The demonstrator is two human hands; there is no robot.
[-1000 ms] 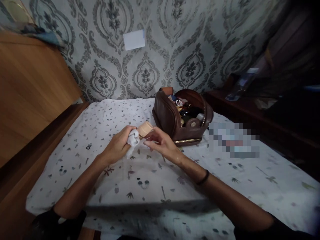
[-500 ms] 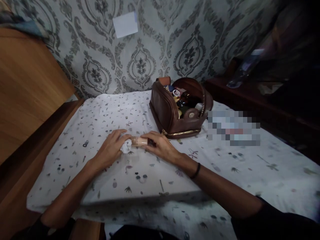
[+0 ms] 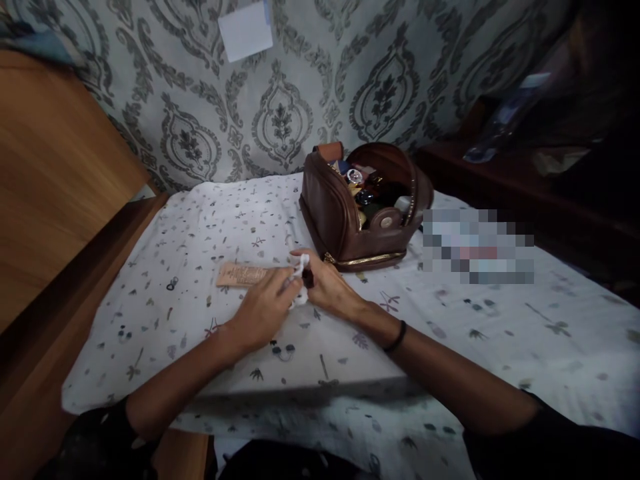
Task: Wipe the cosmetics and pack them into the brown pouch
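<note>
Head view: a crumpled white wipe (image 3: pixel 303 261) is pinched in the closed grip of the left hand (image 3: pixel 267 303), between its fingertips and the right hand (image 3: pixel 327 285). The fingers of the right hand are curled closed around a small dark piece (image 3: pixel 308 275), and the wipe is touched by them too. A beige tube (image 3: pixel 241 275) with printed lettering is seen on its side, pointing out to the left from behind the left hand, above the table (image 3: pixel 200 227). Its right end is covered by the fingers, so whether it is joined to the dark piece, or whether its underside is rested on the cloth, cannot be told.

The table is covered by a white cloth printed with small plants and figures. Just beyond the right hand, an open brown leather bag (image 3: pixel 350 220) with gold zips is set upright, filled with small items that are partly hidden. To the right of the bag, a pixelated patch (image 3: pixel 477 247) cannot be made out. Farther right, a clear bottle (image 3: pixel 505 120) is seen tilted. A white paper (image 3: pixel 246 32) is placed against the patterned wall (image 3: pixel 283 127). A black band (image 3: pixel 397 337) is worn on the right wrist.
</note>
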